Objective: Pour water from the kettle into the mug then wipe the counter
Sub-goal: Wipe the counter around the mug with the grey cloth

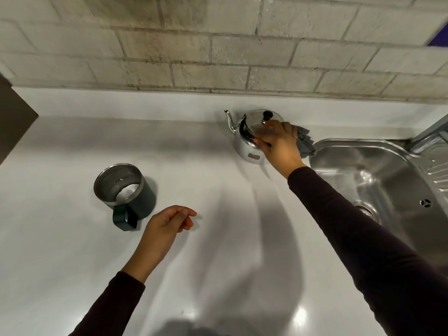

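No readable text from my feed. The kettle [252, 139] has a small grey label patch low on its body, but it's too blurred for me to make out any characters. I see nothing legible on the mug [126, 190], the sink [378, 170] or the tiled wall [218, 44].

Silver kettle [249, 144], black knob; dark green mug [126, 187]; grey cloth [306, 144]; white counter [72, 263].
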Tool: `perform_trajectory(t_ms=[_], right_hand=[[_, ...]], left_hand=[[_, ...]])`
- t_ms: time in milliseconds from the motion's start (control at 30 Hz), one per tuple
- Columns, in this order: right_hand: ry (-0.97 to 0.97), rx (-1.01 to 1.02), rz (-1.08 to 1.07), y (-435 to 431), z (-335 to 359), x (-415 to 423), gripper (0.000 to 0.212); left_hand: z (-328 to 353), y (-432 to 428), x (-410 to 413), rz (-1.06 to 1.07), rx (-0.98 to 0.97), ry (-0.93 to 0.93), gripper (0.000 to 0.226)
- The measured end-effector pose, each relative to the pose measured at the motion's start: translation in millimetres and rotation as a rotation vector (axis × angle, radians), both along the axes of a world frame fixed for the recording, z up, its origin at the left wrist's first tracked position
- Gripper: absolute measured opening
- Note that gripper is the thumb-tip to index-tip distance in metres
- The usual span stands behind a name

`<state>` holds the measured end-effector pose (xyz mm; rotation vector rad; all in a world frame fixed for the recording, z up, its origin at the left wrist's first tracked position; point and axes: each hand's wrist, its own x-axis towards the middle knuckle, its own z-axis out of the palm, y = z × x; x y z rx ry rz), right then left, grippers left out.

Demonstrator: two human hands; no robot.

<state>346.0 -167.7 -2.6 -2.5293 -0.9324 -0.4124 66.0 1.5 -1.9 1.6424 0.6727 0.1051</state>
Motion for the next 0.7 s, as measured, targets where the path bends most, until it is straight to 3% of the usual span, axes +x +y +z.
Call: perform_trajectory(t_ms=[100, 200, 333, 433, 700], right_hand=[[-0.022, 0.201, -0.143, -19.3, 1.5, 9.7, 0.029], [0.177, 0.371, -0.392, -40.0, -8.3, 30.0, 0.033], [0.462, 0.086, -0.381, -48.5, -22.5, 60.9, 0.035], [0.51, -0.072, -0.313, -40.8, -43.3, 62.5, 0.049], [0.331, 0.022, -0.534, -38.1, -64.2, -18.3, 0.03]], left_hand=[[0.4, -0.4, -0.3, -0.002, -0.003, -0.008, 0.034], [-3.2, -3.2, -1.1, -0.001, 0.005, 0.003, 0.033], [-7.8, -6.3, -3.6, -0.008, 0.013, 0.037, 0.033], [-8.9, -6.5, -4.2, 0.007, 0.001, 0.042, 0.033], [-10.2, -0.5, -12.8, 0.042, 0.002, 0.019, 0.033]])
